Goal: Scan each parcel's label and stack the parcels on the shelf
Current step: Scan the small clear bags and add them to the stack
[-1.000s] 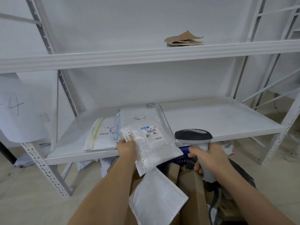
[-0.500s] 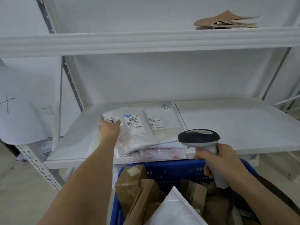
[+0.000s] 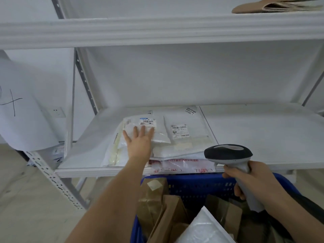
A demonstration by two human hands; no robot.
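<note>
While the left hand [image 3: 139,142] lies flat with fingers straight and spread on the clear bagged parcel [image 3: 149,130], that parcel sits on top of the parcel pile [image 3: 175,148] on the lower shelf [image 3: 263,137], at about 10 o'clock from the scanner [image 3: 229,155]. Its barcode label [image 3: 147,122] faces up, just past the fingertips at 12 o'clock. Larger white mailer [image 3: 184,132] lies beside it at 3 o'clock, own label up, overlapping under it. Under the pile a bag with red print [image 3: 182,166] pokes out at the shelf's front edge, 6 o'clock of the pile. Right hand [image 3: 254,183] is wrapped tight round the scanner's grey handle, dark head up and tipped toward the shelf, hovering over the shelf's front lip; scanner not touching the parcels. Hands well apart, left at 10 o'clock of right. Blue basket [image 3: 192,186] sits below the shelf edge at 6 o'clock, holding brown paper parcels [image 3: 166,213] and a white poly mailer [image 3: 205,228]. Upper shelf [image 3: 157,30] runs across at 12 o'clock, with a brown paper stack [image 3: 273,5] at 1 o'clock on it. White sheet with pen mark [image 3: 19,109] hangs at 9 o'clock off the rack upright [image 3: 52,179]. Wall socket [image 3: 58,112] just right of the sheet
</note>
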